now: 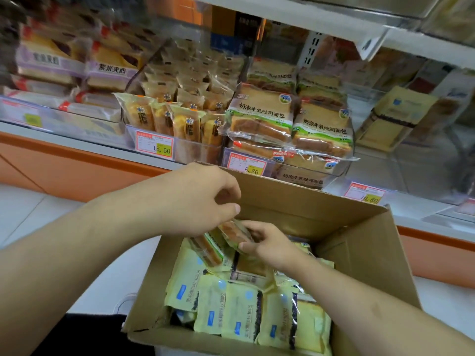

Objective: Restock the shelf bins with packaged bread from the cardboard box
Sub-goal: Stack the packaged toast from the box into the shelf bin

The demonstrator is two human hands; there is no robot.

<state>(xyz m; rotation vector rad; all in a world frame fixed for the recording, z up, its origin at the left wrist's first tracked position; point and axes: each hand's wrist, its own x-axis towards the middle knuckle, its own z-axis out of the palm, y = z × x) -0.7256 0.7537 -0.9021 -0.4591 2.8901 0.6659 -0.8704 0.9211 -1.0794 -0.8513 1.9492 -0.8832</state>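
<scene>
An open cardboard box (347, 227) stands in front of me, packed with several yellow bread packs (239, 312). Both hands are inside its far end. My left hand (198, 199) grips green-striped toast packs (208, 249) from above. My right hand (267, 242) pinches another green-striped toast pack (235, 233) by its lower edge. On the shelf behind, a clear bin (341, 168) holds matching green-striped toast packs (262, 116), stacked high above its rim.
Left of that bin, a clear bin (180, 147) carries small orange bread rolls behind a 15.60 price tag. Purple-labelled bread packs (110, 70) fill the far left. A bin at right (401, 119) holds yellow packs. An upper shelf edge (334, 24) overhangs. White floor lies to the left.
</scene>
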